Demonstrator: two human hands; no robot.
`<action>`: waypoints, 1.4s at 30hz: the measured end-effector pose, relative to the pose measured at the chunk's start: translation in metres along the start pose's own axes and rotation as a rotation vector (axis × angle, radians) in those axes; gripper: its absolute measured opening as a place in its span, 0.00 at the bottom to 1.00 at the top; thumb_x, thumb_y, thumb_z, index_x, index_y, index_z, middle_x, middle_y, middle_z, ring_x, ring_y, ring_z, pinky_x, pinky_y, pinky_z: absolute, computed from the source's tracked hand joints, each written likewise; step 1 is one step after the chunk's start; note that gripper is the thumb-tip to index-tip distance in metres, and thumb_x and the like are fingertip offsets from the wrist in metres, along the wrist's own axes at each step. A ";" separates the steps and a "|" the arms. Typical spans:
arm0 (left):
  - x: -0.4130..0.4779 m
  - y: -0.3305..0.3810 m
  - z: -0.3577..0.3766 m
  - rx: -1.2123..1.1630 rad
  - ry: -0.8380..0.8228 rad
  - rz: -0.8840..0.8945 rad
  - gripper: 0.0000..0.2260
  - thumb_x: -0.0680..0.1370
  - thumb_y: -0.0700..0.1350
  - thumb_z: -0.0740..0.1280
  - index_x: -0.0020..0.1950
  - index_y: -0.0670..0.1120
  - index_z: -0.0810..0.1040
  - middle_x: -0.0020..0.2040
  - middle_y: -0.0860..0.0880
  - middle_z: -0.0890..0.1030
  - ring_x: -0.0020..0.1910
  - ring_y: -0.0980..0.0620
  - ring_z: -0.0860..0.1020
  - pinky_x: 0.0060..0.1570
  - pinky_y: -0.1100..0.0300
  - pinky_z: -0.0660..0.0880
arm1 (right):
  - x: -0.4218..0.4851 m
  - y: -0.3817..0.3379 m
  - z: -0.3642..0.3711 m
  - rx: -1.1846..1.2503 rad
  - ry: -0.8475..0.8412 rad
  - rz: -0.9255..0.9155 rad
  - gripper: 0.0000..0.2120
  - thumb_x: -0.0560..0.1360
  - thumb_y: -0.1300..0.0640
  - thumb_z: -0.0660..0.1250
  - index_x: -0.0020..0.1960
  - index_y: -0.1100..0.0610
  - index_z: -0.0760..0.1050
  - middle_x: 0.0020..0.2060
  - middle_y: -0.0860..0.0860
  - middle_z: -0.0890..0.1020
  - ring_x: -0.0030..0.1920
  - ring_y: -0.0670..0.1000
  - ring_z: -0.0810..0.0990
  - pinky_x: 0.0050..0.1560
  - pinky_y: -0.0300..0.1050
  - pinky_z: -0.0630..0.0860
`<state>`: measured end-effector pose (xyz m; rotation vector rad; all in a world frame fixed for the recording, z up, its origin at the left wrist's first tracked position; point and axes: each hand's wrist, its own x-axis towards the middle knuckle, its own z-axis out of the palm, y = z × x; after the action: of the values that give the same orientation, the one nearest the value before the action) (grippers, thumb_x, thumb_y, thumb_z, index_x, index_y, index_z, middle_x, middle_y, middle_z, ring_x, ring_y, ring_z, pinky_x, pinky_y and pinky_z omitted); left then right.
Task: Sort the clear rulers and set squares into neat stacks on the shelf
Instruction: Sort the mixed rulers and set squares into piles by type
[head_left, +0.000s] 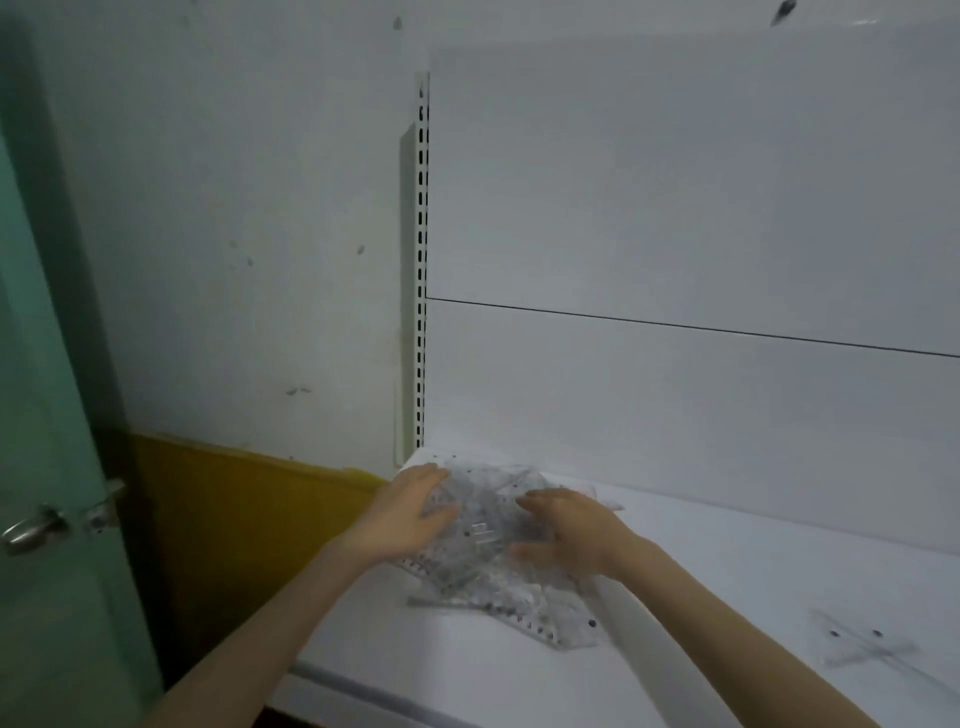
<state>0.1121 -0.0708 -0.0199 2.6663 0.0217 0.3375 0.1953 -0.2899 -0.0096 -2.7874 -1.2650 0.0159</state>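
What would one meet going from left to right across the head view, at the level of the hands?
Green painted door → dark yellow wall band → left hand → right hand → small separate group of clear plastic rulers or set squares, lying on the white metal shelf.

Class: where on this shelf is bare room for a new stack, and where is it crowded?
Bare shelf lies between the jumbled pile and the few clear pieces front right, and along the back panel right of the pile. The left end is crowded: left hand and right hand rest on the pile there.
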 end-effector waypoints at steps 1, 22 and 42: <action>0.007 -0.004 0.000 0.014 -0.072 -0.017 0.28 0.79 0.58 0.59 0.76 0.47 0.60 0.76 0.50 0.60 0.75 0.53 0.57 0.71 0.59 0.53 | 0.007 -0.003 0.000 -0.016 -0.006 0.016 0.25 0.75 0.38 0.63 0.59 0.57 0.75 0.56 0.54 0.79 0.59 0.57 0.76 0.56 0.53 0.74; 0.047 -0.006 0.019 -0.340 -0.100 0.172 0.26 0.68 0.49 0.77 0.64 0.51 0.75 0.59 0.56 0.76 0.56 0.57 0.75 0.55 0.65 0.72 | 0.006 0.000 -0.002 0.307 0.249 0.200 0.16 0.71 0.60 0.71 0.59 0.56 0.80 0.59 0.52 0.81 0.58 0.49 0.80 0.61 0.42 0.74; 0.056 0.086 0.023 -0.625 0.117 0.198 0.05 0.76 0.43 0.69 0.41 0.49 0.82 0.38 0.50 0.83 0.31 0.60 0.78 0.37 0.61 0.77 | -0.165 0.082 0.002 0.152 0.708 0.448 0.11 0.72 0.73 0.67 0.50 0.64 0.83 0.48 0.56 0.85 0.49 0.51 0.81 0.51 0.20 0.66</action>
<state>0.1686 -0.1544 0.0108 2.0305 -0.2686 0.4729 0.1482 -0.4682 -0.0223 -2.5043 -0.4483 -0.7336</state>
